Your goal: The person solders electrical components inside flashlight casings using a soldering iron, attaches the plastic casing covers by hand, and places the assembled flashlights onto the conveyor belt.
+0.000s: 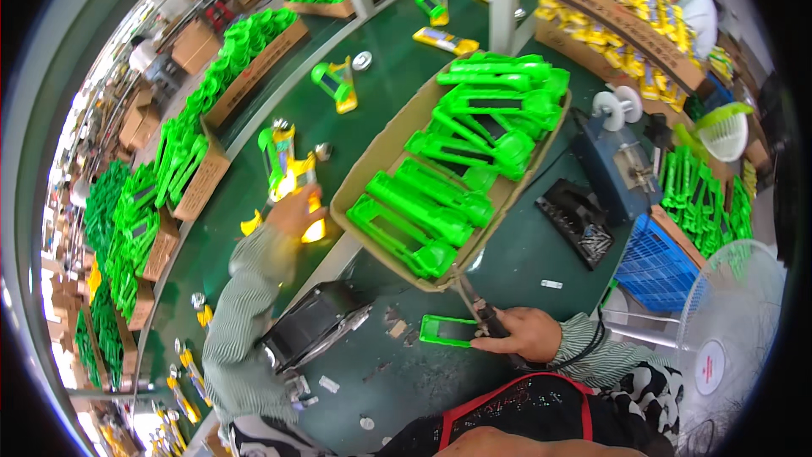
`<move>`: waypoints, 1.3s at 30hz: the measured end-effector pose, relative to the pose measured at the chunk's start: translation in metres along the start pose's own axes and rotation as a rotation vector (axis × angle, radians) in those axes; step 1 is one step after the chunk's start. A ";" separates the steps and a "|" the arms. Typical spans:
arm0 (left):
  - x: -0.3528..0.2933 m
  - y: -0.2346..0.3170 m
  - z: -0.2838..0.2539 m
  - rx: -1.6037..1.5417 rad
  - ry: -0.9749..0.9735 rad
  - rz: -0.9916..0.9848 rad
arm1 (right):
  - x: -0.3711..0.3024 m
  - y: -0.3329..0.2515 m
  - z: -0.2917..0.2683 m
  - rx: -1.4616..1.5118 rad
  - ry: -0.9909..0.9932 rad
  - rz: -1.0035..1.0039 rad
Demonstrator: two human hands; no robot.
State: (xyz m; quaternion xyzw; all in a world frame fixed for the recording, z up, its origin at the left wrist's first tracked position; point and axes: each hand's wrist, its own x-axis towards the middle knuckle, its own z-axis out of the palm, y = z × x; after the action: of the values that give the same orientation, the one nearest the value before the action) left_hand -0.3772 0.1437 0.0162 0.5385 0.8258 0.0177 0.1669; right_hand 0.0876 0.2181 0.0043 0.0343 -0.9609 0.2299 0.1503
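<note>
My right hand is closed around the dark handle of a soldering iron, whose thin metal end points up toward a cardboard box. Beside its fingertips lies a green-framed piece with a dark panel, on the worktable. My left hand reaches out past the box's left side, over bright yellow and green parts on the green belt. Glare and blur hide its fingertips, so I cannot tell whether they grip a part. The cardboard box holds several green plastic housings.
A black case-like device sits between my arms. To the right are a blue machine, a black tray of screws, a blue basket and a fan. Metal posts rise beyond the box. Boxes of green parts line the belt's far side.
</note>
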 end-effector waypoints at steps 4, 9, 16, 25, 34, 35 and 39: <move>-0.040 -0.010 -0.056 0.025 0.117 0.074 | -0.012 0.003 0.014 0.004 0.008 0.008; -0.146 0.058 -0.124 0.200 0.396 0.319 | -0.009 -0.009 0.004 0.137 0.066 -0.028; -0.277 0.187 -0.079 0.429 0.221 0.504 | -0.028 -0.004 0.021 0.150 -0.029 -0.066; -0.338 0.225 0.097 0.382 -0.040 0.392 | -0.014 -0.018 0.014 0.147 0.018 -0.195; -0.339 0.236 0.106 -0.102 0.213 0.281 | -0.015 -0.029 0.025 0.269 -0.080 -0.275; -0.337 0.241 0.110 -0.108 0.211 0.268 | -0.017 -0.031 0.027 0.278 -0.089 -0.281; -0.321 0.270 0.126 -0.150 0.253 0.367 | -0.017 -0.043 0.028 0.293 -0.017 -0.319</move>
State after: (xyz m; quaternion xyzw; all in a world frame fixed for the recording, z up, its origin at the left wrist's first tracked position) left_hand 0.0158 -0.0490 0.0359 0.6593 0.7246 0.1764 0.0955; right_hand 0.1016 0.1671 -0.0065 0.2096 -0.9009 0.3400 0.1699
